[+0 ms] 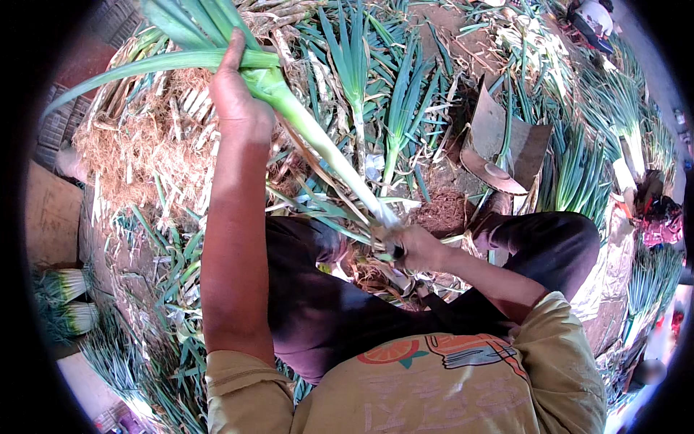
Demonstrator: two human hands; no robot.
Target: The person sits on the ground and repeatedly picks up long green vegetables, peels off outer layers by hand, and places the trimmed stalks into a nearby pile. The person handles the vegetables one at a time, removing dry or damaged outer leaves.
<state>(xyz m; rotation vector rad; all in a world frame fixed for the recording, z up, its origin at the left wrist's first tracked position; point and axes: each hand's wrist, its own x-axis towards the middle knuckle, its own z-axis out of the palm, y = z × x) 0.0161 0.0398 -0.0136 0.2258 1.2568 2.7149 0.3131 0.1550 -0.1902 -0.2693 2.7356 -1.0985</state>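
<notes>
A large leek (320,138) slants across the view, its green leaves at upper left and its white root end low at the middle. My left hand (238,89) grips it where the leaves fan out, one finger laid along them. My right hand (417,247) is closed at the root end, blurred. A small dark end shows in that fist; I cannot tell what it is. Dry, limp outer leaves (336,182) hang beside the shank towards my right hand. Below it, trimmed leaf scraps and roots (374,274) lie on the ground between my legs.
At upper left lies a heap of leeks with matted roots (146,130). Loose leeks (398,114) are spread ahead. A bent brown sheet (507,135) stands before my right knee. Leek bundles (574,173) line the right; more bundles (70,301) lie at left. Another person (593,21) is far upper right.
</notes>
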